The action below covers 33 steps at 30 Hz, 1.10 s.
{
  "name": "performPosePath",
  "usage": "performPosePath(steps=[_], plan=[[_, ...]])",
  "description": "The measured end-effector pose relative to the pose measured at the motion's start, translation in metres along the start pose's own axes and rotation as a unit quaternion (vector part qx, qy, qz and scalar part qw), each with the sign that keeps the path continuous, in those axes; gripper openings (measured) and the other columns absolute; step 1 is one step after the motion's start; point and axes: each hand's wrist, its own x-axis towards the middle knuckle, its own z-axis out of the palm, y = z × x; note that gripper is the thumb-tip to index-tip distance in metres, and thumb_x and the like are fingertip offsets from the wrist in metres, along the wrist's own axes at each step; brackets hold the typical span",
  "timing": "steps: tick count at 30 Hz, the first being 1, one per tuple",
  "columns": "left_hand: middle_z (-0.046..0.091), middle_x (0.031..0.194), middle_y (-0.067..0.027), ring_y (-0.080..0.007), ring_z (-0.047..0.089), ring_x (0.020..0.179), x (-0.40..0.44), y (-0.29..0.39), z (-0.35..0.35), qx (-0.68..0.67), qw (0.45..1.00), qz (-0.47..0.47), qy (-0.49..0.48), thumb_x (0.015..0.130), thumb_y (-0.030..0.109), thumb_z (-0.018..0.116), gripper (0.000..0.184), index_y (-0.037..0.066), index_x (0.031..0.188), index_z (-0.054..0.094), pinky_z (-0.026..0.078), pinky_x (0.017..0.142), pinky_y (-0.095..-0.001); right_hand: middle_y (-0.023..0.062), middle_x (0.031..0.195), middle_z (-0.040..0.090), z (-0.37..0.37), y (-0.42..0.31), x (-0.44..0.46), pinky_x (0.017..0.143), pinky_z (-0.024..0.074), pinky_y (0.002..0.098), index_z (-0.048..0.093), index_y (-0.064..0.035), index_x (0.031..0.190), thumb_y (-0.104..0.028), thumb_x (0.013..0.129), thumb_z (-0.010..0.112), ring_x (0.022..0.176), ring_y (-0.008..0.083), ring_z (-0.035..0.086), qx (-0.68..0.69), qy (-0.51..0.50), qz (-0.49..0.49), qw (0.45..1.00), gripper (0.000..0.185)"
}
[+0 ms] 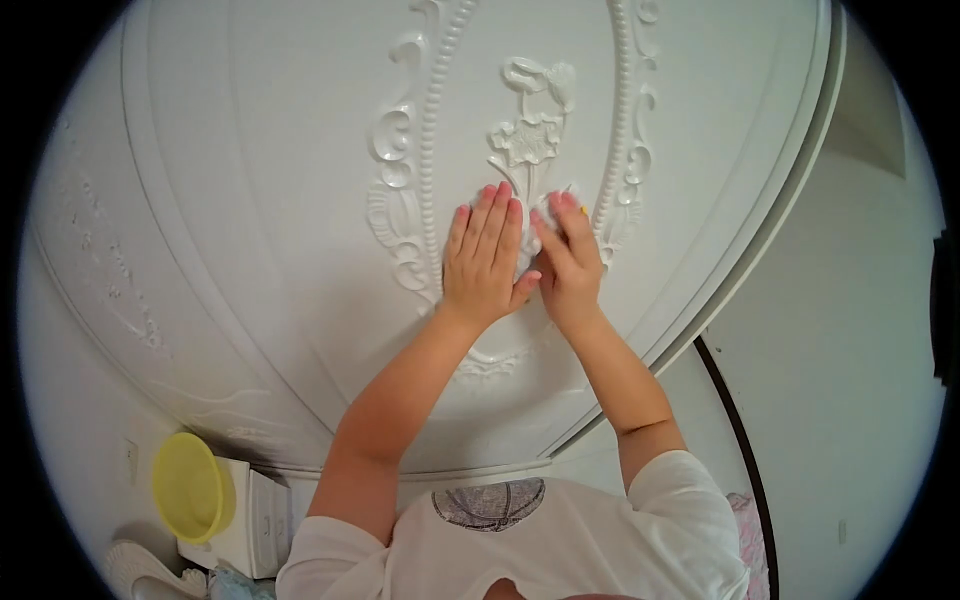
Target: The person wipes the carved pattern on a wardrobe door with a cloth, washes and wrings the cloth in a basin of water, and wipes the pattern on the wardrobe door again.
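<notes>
My left hand (483, 255) lies flat on a glossy white carved panel (290, 180), fingers together and pointing up, thumb out to the right. Just beside it, my right hand (572, 265) presses its bent fingertips on the panel. Something white shows around those fingertips; I cannot tell a cloth from the carving there. A small yellow spot shows beside its fingers. Above both hands rises a raised flower carving (528, 140). A beaded oval border (430, 130) with scrolls runs along both sides of the hands.
At the lower left, a yellow basin (190, 487) stands on a small white cabinet (267, 525). Near it is a white carved furniture piece (135, 570). The panel's right edge (740, 250) meets a pale wall or floor (840, 400). Pink patterned fabric (746, 530) shows lower right.
</notes>
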Motion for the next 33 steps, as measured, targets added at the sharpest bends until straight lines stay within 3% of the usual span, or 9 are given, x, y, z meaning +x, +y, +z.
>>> performPosePath(steps=[3,7,10,16,24,33], plan=[[0.036,0.135,-0.0227,-0.0352,0.030,0.128,-0.003,-0.002,0.000,-0.011,1.000,-0.003,0.004,0.091,0.048,0.023,0.068,-0.008,0.130,0.033,0.015,0.106,-0.0455,0.0164,0.132,0.040,-0.002,-0.003,0.020,0.097,0.0336,0.0484,0.058,-0.0028,0.111,0.012,0.069,0.052,0.120,0.0365,0.041,-0.003,0.082,0.024,0.996,0.045],[0.035,0.135,-0.0228,-0.0355,0.029,0.129,-0.003,-0.002,0.001,-0.013,1.000,-0.004,0.016,0.091,0.048,0.024,0.068,-0.008,0.130,0.033,0.015,0.106,-0.0456,0.0176,0.133,0.039,0.007,-0.011,0.040,0.100,0.0280,0.0489,0.056,-0.0032,0.114,0.009,0.070,0.052,0.122,0.0368,0.038,-0.111,0.040,0.032,0.992,0.046],[0.035,0.135,-0.0229,-0.0356,0.029,0.129,-0.002,-0.002,0.000,-0.016,1.000,-0.001,0.017,0.091,0.047,0.024,0.068,-0.008,0.130,0.033,0.015,0.106,-0.0455,0.0183,0.132,0.039,0.010,-0.014,0.023,0.100,0.0276,0.0497,0.056,-0.0036,0.115,0.007,0.070,0.053,0.121,0.0377,0.039,-0.049,0.026,0.046,0.997,0.047],[0.036,0.134,-0.0234,-0.0359,0.031,0.128,-0.002,-0.001,0.001,-0.016,1.000,-0.006,0.018,0.092,0.047,0.022,0.067,-0.008,0.129,0.034,0.015,0.106,-0.0454,0.0186,0.132,0.039,0.009,-0.014,0.045,0.100,0.0269,0.0505,0.057,-0.0044,0.114,0.004,0.070,0.053,0.120,0.0390,0.039,-0.134,0.046,0.046,0.989,0.045],[0.040,0.132,-0.0213,-0.0327,0.036,0.125,0.001,0.001,0.000,-0.009,0.999,-0.012,0.028,0.093,0.046,0.020,0.065,-0.006,0.127,0.040,0.017,0.106,-0.0439,0.0172,0.134,0.039,0.011,-0.014,0.026,0.101,0.0228,0.0510,0.055,-0.0062,0.117,0.002,0.071,0.053,0.125,0.0368,0.033,-0.120,0.021,0.056,0.991,0.047],[0.035,0.135,-0.0240,-0.0363,0.030,0.128,-0.002,-0.001,0.001,-0.012,1.000,-0.008,0.014,0.092,0.049,0.020,0.069,-0.008,0.130,0.034,0.014,0.107,-0.0450,0.0143,0.138,0.035,0.024,-0.013,0.001,0.102,0.0196,0.0500,0.049,-0.0029,0.124,-0.005,0.076,0.050,0.131,0.0317,0.027,-0.157,0.020,0.070,0.985,0.048]])
